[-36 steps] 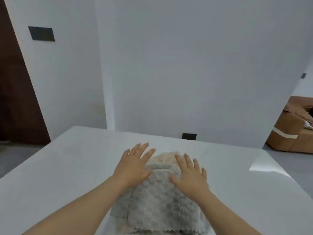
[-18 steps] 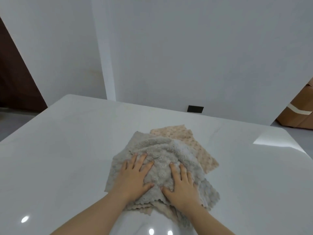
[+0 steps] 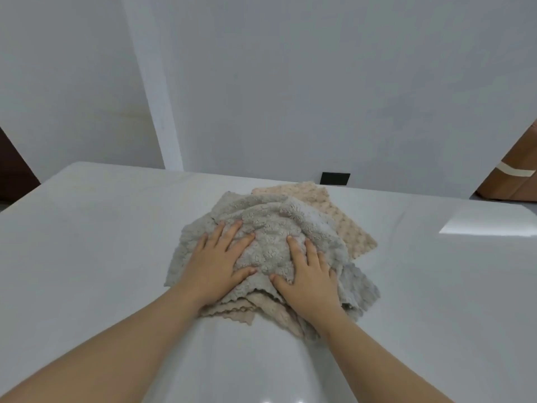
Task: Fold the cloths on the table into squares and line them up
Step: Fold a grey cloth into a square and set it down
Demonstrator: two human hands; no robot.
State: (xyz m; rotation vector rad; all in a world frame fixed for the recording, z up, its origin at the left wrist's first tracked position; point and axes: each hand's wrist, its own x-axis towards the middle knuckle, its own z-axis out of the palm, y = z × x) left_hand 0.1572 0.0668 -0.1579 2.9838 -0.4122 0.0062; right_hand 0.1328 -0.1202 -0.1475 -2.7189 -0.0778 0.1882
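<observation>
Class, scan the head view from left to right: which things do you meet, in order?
left hand → right hand → beige cloth → bright reflection → brown box. The grey cloth spans both hands, so it is omitted.

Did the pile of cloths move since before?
Yes. The pile of cloths slid away from the person, toward the black outlet on the wall, with the left hand and right hand pressing flat on it.
</observation>
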